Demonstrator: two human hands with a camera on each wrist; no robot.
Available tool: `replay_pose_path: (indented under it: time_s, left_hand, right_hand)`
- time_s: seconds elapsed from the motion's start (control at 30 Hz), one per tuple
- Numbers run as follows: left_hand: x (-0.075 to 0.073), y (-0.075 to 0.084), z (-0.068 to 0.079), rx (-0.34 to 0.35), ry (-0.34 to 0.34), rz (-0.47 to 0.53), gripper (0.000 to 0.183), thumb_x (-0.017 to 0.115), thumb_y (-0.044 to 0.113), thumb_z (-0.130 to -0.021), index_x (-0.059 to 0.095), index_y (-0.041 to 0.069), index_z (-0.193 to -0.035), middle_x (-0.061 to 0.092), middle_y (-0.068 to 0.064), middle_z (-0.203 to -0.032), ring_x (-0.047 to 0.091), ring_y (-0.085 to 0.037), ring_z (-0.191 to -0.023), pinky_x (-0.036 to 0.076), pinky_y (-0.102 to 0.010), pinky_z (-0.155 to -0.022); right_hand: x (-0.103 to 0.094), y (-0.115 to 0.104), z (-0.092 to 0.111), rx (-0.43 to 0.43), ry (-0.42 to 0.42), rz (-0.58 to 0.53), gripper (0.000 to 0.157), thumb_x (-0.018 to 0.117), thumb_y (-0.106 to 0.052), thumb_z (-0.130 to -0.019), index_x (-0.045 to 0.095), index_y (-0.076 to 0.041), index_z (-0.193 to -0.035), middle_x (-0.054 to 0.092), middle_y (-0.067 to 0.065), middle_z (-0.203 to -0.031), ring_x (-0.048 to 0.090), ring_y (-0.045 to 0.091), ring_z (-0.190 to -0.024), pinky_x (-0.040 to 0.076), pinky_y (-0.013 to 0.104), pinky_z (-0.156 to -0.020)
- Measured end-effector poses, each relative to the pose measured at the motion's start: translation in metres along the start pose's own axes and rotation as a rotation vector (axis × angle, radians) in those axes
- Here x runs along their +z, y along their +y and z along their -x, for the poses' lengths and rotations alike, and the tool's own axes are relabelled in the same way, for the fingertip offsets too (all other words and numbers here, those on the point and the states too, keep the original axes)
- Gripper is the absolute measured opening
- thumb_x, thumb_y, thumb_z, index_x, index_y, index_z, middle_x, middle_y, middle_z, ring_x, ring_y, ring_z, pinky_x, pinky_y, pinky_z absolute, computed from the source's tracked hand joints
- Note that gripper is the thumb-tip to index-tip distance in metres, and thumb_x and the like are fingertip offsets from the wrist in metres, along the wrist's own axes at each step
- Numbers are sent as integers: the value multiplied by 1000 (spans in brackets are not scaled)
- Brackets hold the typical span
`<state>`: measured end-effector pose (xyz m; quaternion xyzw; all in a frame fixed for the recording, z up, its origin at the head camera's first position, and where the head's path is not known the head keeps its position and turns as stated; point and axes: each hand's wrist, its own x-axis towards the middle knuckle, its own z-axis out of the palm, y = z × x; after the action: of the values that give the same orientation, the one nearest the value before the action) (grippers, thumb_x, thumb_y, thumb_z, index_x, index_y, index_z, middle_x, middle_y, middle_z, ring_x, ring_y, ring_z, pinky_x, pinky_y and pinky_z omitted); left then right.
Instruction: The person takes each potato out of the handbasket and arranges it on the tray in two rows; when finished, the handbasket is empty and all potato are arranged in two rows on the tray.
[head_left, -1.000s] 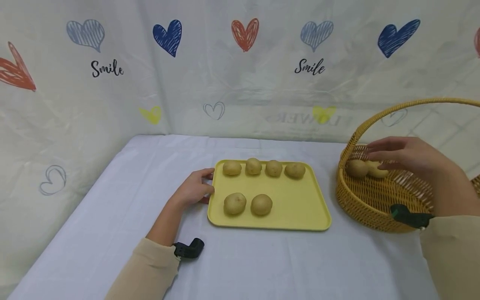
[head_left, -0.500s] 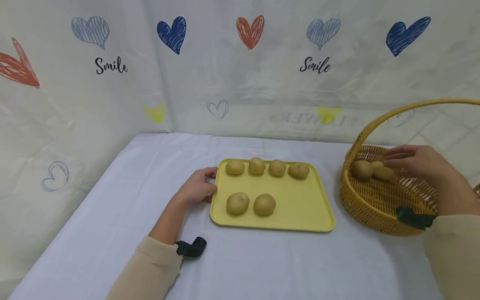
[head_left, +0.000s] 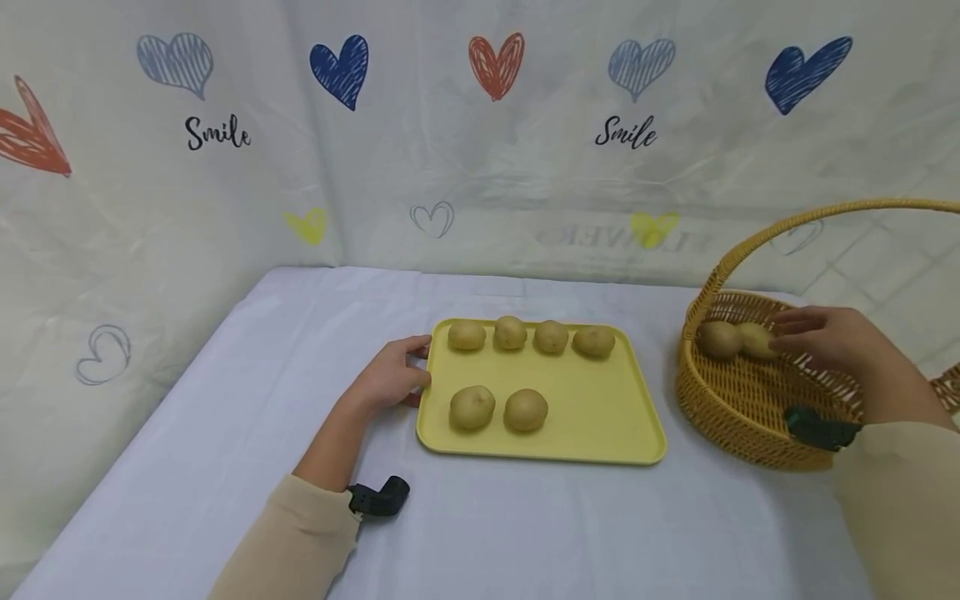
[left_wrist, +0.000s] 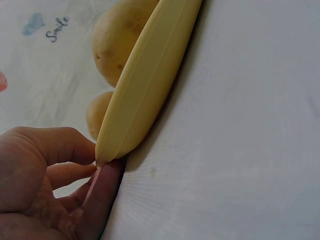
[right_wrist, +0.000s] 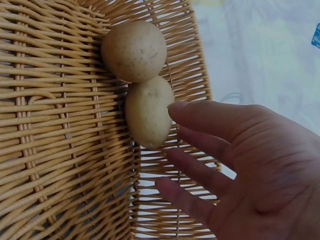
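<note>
At the left rim of a yellow tray (head_left: 592,408), my left hand (head_left: 390,375) pinches the edge. In the left wrist view the thumb lies against one side of the tray's rim (left_wrist: 145,95) and fingers lie on the other. Several potatoes sit on the tray: a far row, plus a nearer potato (head_left: 472,408) and another potato (head_left: 526,410) beside it. My right hand (head_left: 825,337) is inside the wicker basket (head_left: 720,421), fingers spread and loosely bent. Its thumb tip meets or nearly meets an oval potato (right_wrist: 150,112), which touches a rounder potato (right_wrist: 134,51).
The basket's tall handle (head_left: 757,237) arches over the right forearm. A white cloth (head_left: 525,525) covers the table. Behind it hangs a pale curtain (head_left: 420,150) printed with hearts.
My right hand has lowered into the basket, toward the oval potato. The left hand keeps its hold on the tray rim, and the potatoes stay in place.
</note>
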<state>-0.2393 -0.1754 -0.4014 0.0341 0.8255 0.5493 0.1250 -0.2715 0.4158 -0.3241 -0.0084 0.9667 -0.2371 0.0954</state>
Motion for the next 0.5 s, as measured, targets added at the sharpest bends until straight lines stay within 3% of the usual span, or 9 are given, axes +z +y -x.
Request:
replay_pose_path:
  time_s: [0.07, 0.17, 0.33, 0.5]
  left_hand:
    - [0, 0, 0, 0, -2, -2, 82, 54, -5, -82, 36, 7, -161, 49, -15, -146, 59, -18, -83, 64, -34, -69]
    - [1, 0, 0, -3, -3, -2, 82, 54, -5, -82, 35, 7, -161, 49, -15, -146, 59, -18, -82, 63, -34, -68]
    - [1, 1, 0, -6, -6, -1, 82, 54, -5, -82, 35, 7, -161, 48, -15, -146, 60, -18, -85, 64, -34, -69]
    - [1, 3, 0, -6, -1, -3, 82, 55, -5, -82, 35, 6, -161, 49, -15, -146, 62, -19, -88, 64, -34, -69]
  right_hand:
    - [2, 3, -3, 7, -5, -18, 77, 63, -41, -101, 37, 12, -150, 52, 36, -144, 71, 25, -95, 63, 45, -81]
    - [6, 6, -7, 11, -20, -63, 81, 67, -41, -99, 36, 12, -152, 49, 35, -147, 68, 23, -100, 62, 45, -84]
    - [9, 7, -12, 4, -52, -57, 81, 66, -37, -100, 30, 13, -153, 30, 45, -152, 63, 49, -113, 61, 50, -86]
    - [10, 6, -14, -29, -66, -35, 77, 65, -30, -101, 29, 15, -152, 31, 50, -147, 63, 50, -111, 62, 49, -83]
